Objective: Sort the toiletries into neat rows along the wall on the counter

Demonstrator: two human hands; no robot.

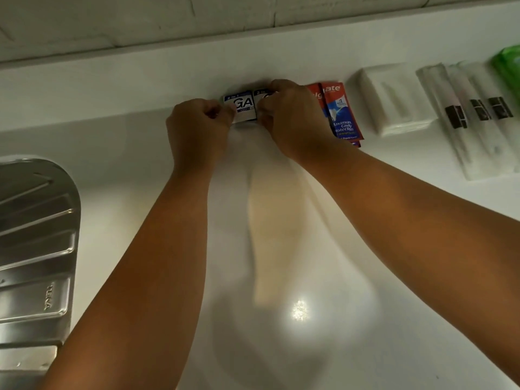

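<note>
1. While both my arms reach to the back of the table (135, 153), my left hand (197, 125) pinches the left edge of a blue-and-white sachet (242, 106) lettered "GA".
2. My right hand (292, 116) curls its fingers onto a second sachet (261, 94) of the same kind, which touches the first on its right and is mostly hidden under my fingers.
3. Both sachets lie flat near the wall (140, 21), my hands close together with only the sachets between them.
4. Just right of my right hand lie two overlapping Colgate toothpaste sachets (342, 114), then a white square packet (394, 99), three clear-wrapped long packets (464, 119) and a green packet (509, 66) at the frame edge.
5. A steel sink drainboard (36, 249) sits at my left.
</note>
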